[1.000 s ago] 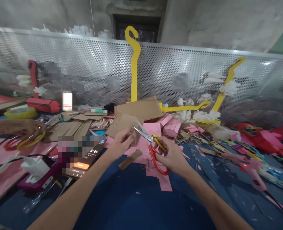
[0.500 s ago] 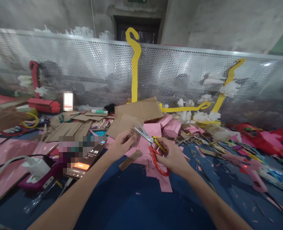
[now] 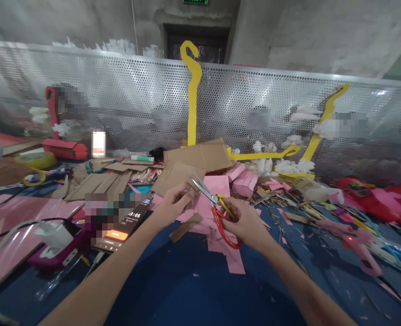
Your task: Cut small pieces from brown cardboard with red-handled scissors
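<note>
My right hand [image 3: 243, 219] is closed on red-handled scissors [image 3: 222, 226] and also has a yellow stick-like piece [image 3: 226, 206] between its fingers. The scissor blades stand apart and point up and left toward my left hand [image 3: 176, 203]. My left hand's fingers are curled together at the blade tips; what they hold, if anything, is too small to make out. Beneath and behind the blades lie pink paper pieces [image 3: 217, 185] and a brown cardboard sheet [image 3: 173, 179]. A small cardboard strip [image 3: 186, 227] rests just below my left hand.
A lit phone [image 3: 127, 224] and a purple power strip [image 3: 57, 249] lie at left. Another person's hand [image 3: 3, 174] is at far left with yellow-handled scissors. A pink glue gun [image 3: 359, 244] is at right. Yellow hook shapes [image 3: 192, 104] stand before a perforated metal screen [image 3: 135, 99].
The other person's hand at far left has moved left with the yellow-handled scissors. My hands and the red scissors have hardly moved.
</note>
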{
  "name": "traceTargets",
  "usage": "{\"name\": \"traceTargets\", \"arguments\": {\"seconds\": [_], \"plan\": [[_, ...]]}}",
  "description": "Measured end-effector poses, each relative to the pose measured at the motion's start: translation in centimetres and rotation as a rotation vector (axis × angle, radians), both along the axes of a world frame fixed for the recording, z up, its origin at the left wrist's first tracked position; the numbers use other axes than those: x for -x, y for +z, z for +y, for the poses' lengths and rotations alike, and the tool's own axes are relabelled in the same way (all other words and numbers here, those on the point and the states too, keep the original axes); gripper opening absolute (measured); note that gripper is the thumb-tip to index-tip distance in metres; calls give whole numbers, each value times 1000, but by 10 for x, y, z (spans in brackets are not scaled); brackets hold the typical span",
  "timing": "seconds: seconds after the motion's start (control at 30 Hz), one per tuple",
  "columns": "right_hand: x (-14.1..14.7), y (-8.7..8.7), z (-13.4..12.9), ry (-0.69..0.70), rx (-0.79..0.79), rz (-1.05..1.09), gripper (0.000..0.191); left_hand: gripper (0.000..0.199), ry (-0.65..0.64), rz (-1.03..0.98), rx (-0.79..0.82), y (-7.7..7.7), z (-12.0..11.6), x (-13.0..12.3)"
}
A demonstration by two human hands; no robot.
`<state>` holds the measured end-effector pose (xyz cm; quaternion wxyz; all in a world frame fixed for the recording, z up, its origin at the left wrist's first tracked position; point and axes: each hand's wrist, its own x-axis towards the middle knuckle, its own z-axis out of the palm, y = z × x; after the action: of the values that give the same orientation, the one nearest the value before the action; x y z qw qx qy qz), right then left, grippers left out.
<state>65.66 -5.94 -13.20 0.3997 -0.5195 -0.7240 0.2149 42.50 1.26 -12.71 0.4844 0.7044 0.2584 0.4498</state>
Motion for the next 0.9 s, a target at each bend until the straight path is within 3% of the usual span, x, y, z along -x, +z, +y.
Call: {"name": "traceTargets", "arguments": {"seconds": [0.27, 0.47, 0.6, 0.73, 0.9], "plan": [[-3, 0, 2, -1, 27, 26, 36, 32, 12, -13, 22, 3, -1, -1], [-4, -1, 4, 19, 54, 122, 23, 33, 18, -1, 6, 2, 1, 0], [-4, -6, 9, -56, 11, 126, 23, 30, 40, 3, 27, 3, 1, -1], [-3, -6, 10, -131, -40, 126, 28, 29, 54, -11, 60, 3, 2, -2], [-3, -3, 6, -202, -16, -32, 49, 29, 75, 33, -10, 1, 3, -1]]}}
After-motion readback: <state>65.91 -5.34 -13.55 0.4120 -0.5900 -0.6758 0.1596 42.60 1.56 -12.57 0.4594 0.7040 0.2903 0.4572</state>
